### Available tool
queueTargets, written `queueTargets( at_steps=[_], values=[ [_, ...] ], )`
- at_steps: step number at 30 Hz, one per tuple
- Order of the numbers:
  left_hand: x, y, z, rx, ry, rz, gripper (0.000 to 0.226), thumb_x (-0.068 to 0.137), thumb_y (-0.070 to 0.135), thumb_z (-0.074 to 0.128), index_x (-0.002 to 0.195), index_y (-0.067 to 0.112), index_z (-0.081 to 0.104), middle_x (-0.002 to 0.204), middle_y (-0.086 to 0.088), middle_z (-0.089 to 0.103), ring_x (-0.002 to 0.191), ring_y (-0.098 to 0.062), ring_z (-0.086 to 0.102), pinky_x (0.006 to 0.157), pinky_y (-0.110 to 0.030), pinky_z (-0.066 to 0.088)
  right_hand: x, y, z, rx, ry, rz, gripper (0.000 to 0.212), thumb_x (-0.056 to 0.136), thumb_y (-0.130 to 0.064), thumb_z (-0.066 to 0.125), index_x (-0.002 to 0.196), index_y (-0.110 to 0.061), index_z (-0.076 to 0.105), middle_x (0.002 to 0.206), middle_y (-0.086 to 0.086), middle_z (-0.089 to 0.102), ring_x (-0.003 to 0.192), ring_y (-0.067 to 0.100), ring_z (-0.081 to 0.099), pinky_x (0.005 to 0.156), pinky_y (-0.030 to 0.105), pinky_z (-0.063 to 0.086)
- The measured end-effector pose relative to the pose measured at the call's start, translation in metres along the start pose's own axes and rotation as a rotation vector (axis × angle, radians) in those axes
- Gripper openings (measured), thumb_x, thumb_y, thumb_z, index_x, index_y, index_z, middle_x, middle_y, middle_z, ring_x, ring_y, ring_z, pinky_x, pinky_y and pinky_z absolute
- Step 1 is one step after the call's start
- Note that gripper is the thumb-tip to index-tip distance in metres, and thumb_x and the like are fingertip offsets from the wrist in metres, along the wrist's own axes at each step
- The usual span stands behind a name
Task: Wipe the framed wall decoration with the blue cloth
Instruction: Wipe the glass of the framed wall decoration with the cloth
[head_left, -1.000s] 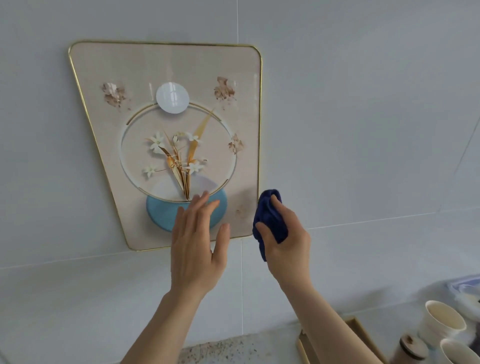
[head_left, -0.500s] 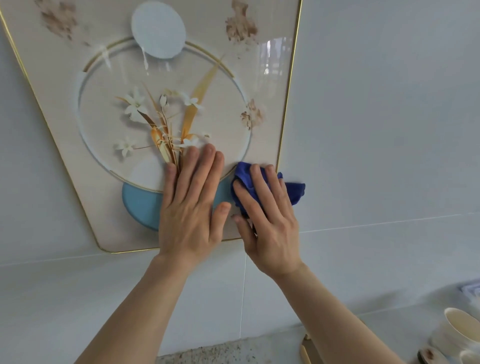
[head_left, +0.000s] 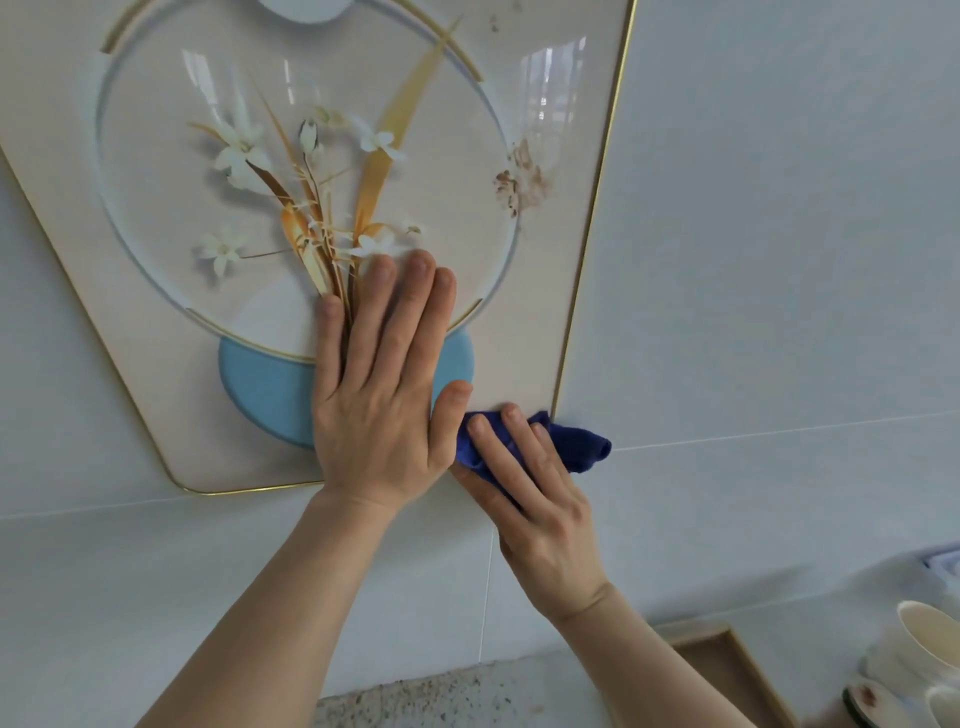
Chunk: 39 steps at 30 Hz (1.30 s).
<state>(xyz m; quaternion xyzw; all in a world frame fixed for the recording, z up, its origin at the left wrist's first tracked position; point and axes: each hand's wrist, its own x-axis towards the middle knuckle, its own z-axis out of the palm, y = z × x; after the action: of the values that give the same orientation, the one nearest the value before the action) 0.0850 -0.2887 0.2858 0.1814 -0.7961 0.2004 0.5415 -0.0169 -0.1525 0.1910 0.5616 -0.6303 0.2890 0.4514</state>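
The framed wall decoration (head_left: 545, 291) hangs on the white tiled wall: a beige glossy panel with a thin gold rim, white flowers, gold leaves and a light blue vase shape. My left hand (head_left: 379, 395) lies flat on its lower middle, fingers together over the vase and stems. My right hand (head_left: 530, 493) presses the dark blue cloth (head_left: 576, 444) against the panel's lower right corner. Part of the cloth sticks out to the right past the frame onto the wall. The top of the frame is out of view.
A speckled countertop (head_left: 441, 696) runs along the bottom. At the lower right stand a wooden tray (head_left: 727, 654), cream paper cups (head_left: 930, 639) and a small lidded jar (head_left: 865, 699). A tile seam (head_left: 753, 434) crosses the wall to the right.
The view has come closer to the frame. My right hand has slid the cloth down from beside the vase to the lower right corner. My left hand stays flat on the panel.
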Motion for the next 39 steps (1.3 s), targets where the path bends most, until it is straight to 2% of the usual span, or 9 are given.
queueTargets(
  at_steps=[7, 9, 12, 15, 18, 23, 27, 32, 39],
  values=[
    [0.003, -0.002, -0.013, -0.053, -0.095, 0.005, 0.065, 0.106, 0.045, 0.018, 0.165, 0.018, 0.010, 0.173, 0.002, 0.009, 0.162, -0.016, -0.003, 0.132, -0.044, -0.002, 0.004, -0.009, -0.029, -0.028, -0.096, -0.003, 0.070, 0.106, 0.012, 0.015, 0.129, -0.014, 0.076, 0.143, 0.005, 0.069, 0.138, 0.031, 0.061, 0.104, 0.044, 0.061],
    [0.002, -0.002, -0.017, -0.071, -0.124, 0.003, 0.065, 0.107, 0.044, 0.020, 0.165, 0.018, 0.010, 0.173, 0.001, 0.009, 0.163, -0.017, -0.002, 0.133, -0.044, -0.002, 0.003, -0.015, -0.040, 0.034, -0.180, 0.057, 0.068, 0.092, 0.024, 0.039, 0.131, -0.019, 0.074, 0.148, 0.000, 0.065, 0.146, 0.024, 0.054, 0.107, 0.034, 0.058],
    [0.002, 0.000, -0.022, -0.080, -0.146, 0.003, 0.064, 0.107, 0.043, 0.019, 0.165, 0.016, 0.011, 0.174, -0.001, 0.010, 0.163, -0.020, 0.001, 0.133, -0.045, -0.002, 0.001, -0.014, -0.060, 0.287, -0.160, 0.378, 0.062, 0.088, 0.017, 0.064, 0.127, -0.030, 0.074, 0.148, -0.011, 0.063, 0.146, 0.012, 0.052, 0.110, 0.013, 0.046],
    [0.003, 0.001, -0.022, -0.073, -0.159, -0.004, 0.064, 0.108, 0.043, 0.019, 0.165, 0.016, 0.012, 0.174, -0.002, 0.011, 0.163, -0.022, 0.003, 0.133, -0.046, -0.002, 0.031, -0.007, -0.093, 0.657, -0.071, 0.870, 0.060, 0.099, 0.007, 0.062, 0.118, -0.048, 0.076, 0.121, -0.008, 0.079, 0.105, 0.015, 0.074, 0.095, 0.031, 0.056],
    [0.002, 0.001, -0.022, -0.071, -0.179, -0.010, 0.065, 0.108, 0.042, 0.021, 0.165, 0.015, 0.010, 0.175, -0.001, 0.007, 0.163, -0.022, 0.001, 0.133, -0.046, -0.003, 0.076, 0.002, -0.120, 0.785, 0.028, 1.031, 0.062, 0.099, 0.001, 0.066, 0.097, -0.060, 0.076, 0.094, -0.005, 0.084, 0.081, 0.025, 0.078, 0.075, 0.033, 0.062],
    [0.004, 0.003, -0.021, -0.062, -0.182, -0.009, 0.065, 0.107, 0.042, 0.019, 0.165, 0.015, 0.011, 0.175, 0.000, 0.007, 0.163, -0.023, 0.004, 0.133, -0.046, -0.003, 0.135, 0.008, -0.134, 0.770, 0.229, 0.811, 0.054, 0.097, 0.008, 0.065, 0.110, -0.044, 0.073, 0.103, -0.024, 0.080, 0.096, -0.007, 0.072, 0.082, 0.005, 0.052],
    [0.004, 0.003, -0.021, -0.066, -0.177, -0.013, 0.064, 0.107, 0.042, 0.019, 0.165, 0.016, 0.013, 0.175, -0.001, 0.011, 0.163, -0.022, 0.004, 0.133, -0.044, -0.004, 0.168, 0.011, -0.118, 0.558, 0.355, 0.481, 0.041, 0.097, 0.012, 0.064, 0.131, -0.008, 0.072, 0.143, 0.016, 0.068, 0.137, 0.026, 0.063, 0.110, 0.034, 0.056],
    [0.004, 0.003, -0.021, -0.067, -0.184, -0.014, 0.064, 0.107, 0.043, 0.018, 0.165, 0.016, 0.015, 0.175, 0.001, 0.011, 0.163, -0.021, 0.005, 0.133, -0.044, -0.002, 0.201, 0.023, -0.085, 0.236, 0.339, 0.196, 0.034, 0.101, -0.002, 0.066, 0.135, -0.007, 0.069, 0.153, 0.019, 0.057, 0.150, 0.035, 0.047, 0.122, 0.032, 0.042],
    [0.004, 0.004, -0.019, -0.049, -0.201, -0.037, 0.064, 0.107, 0.045, 0.016, 0.164, 0.015, 0.019, 0.175, 0.003, 0.010, 0.163, -0.020, 0.008, 0.133, -0.044, -0.001, 0.205, 0.023, -0.054, 0.121, 0.386, 0.077, 0.052, 0.111, -0.035, 0.034, 0.137, -0.006, 0.068, 0.156, 0.024, 0.052, 0.154, 0.044, 0.037, 0.121, 0.061, 0.040]
  ],
)
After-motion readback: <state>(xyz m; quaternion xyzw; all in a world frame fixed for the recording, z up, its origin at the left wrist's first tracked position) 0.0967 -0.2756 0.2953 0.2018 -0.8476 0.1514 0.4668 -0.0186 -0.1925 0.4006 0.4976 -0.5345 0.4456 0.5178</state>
